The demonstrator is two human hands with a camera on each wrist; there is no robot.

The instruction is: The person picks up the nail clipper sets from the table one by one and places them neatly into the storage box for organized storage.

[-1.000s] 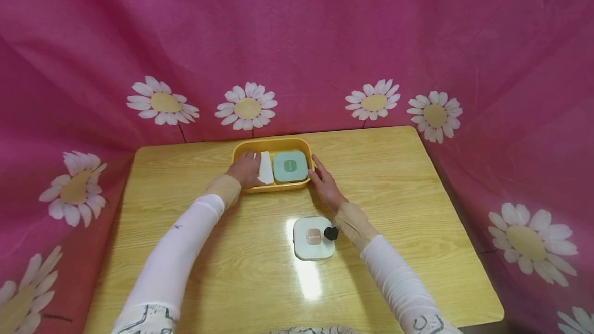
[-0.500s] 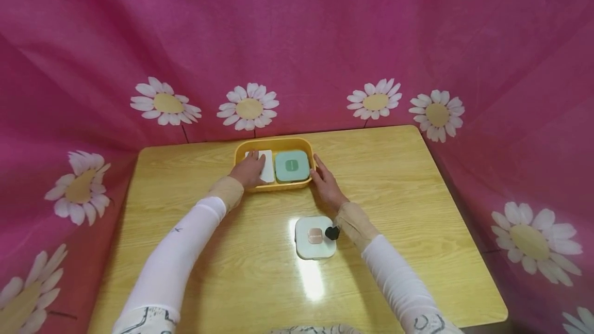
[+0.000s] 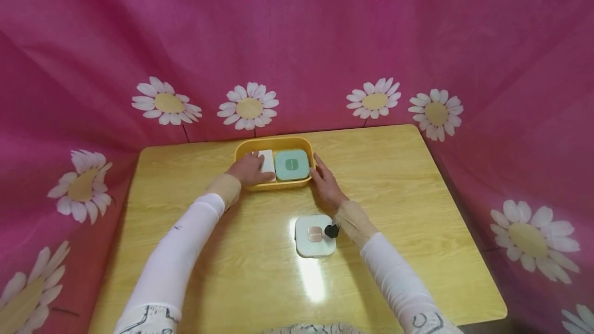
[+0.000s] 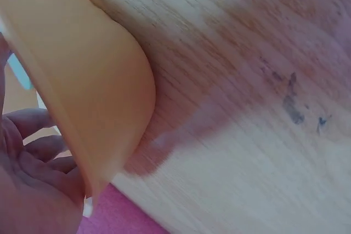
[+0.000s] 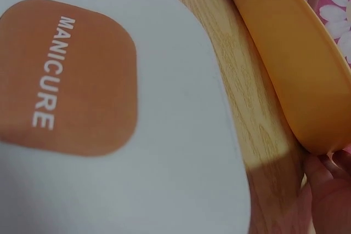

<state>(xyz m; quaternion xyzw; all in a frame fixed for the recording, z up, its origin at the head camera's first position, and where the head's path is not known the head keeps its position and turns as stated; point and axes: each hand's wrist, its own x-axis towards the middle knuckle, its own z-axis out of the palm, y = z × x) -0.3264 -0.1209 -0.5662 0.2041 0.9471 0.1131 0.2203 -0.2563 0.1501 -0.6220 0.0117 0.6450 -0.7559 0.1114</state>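
Near the table's back edge stands a yellow two-compartment tray. My left hand reaches over its left end, with loosely bent fingers resting on a flat white item that it partly covers. In the left wrist view, the left hand's fingers are inside the tray's rim. A pale green square case lies in the right compartment. Against the tray's right end, my right hand rests with extended fingers. A white manicure case with a brown label lies in front of the tray.
The pale wooden table has rounded corners. A pink curtain with white daisies surrounds its back and sides. A black heart-shaped piece appears beside the right wrist, over the manicure case.
The white item was slanted one second ago and now lies flatter in the left compartment. My left hand has shifted slightly over it, its thumb now further out. The right hand stays at the tray's end.
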